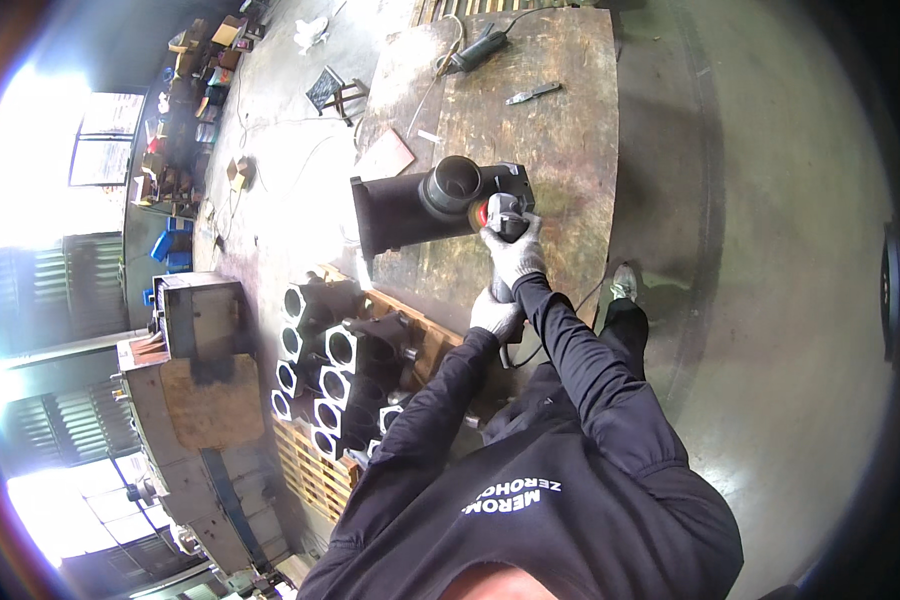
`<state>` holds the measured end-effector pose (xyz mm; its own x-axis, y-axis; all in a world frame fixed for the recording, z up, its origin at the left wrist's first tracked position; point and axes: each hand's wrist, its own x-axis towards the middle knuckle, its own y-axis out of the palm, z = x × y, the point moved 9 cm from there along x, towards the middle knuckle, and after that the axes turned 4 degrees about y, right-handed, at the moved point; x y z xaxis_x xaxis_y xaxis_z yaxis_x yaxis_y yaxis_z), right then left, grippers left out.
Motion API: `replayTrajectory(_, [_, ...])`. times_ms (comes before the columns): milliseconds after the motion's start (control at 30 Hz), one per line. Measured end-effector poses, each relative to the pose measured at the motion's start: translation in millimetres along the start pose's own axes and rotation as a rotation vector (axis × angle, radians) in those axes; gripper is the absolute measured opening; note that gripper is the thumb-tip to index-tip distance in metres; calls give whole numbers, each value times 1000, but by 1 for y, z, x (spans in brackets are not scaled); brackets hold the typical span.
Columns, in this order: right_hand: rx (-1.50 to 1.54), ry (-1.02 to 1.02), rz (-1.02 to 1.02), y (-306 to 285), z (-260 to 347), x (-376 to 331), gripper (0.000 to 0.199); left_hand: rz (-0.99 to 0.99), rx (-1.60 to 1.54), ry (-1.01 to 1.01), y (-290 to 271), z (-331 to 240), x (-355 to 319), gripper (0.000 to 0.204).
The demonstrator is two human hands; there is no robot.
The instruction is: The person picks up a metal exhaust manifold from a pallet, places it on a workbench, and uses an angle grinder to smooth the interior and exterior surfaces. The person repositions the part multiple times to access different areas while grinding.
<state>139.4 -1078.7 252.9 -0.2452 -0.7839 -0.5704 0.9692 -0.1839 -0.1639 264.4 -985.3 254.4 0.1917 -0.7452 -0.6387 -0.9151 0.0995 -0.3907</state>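
A dark metal pipe fitting (405, 212) lies on its side on the worn brown work table (560, 150). It has a flange at its left end and a round opening facing up. Against its right part sits the head of an angle grinder (507, 212), with a red part at the disc. My right hand (518, 257), in a pale glove, is closed around the grinder near its head. Closer to my body, my left hand (494, 315), also gloved, grips the rear of the same tool. Whether the disc touches the metal, I cannot tell.
Several similar fittings (355, 350) stand on a wooden pallet (315, 465) left of me. A dark corded power tool (480, 50) and a flat hand tool (534, 93) lie on the table's far part. A reddish sheet (388, 153) lies beyond the fitting. A black cord (560, 335) hangs near my legs.
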Motion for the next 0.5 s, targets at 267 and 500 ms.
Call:
replayTrajectory(267, [-125,41,68,3,-1,29,93,-21,-62,-45,16,-10,15,55])
replayTrajectory(500, [9,-17,58,-27,18,46,86,-113,38,62,35,-43,15,60])
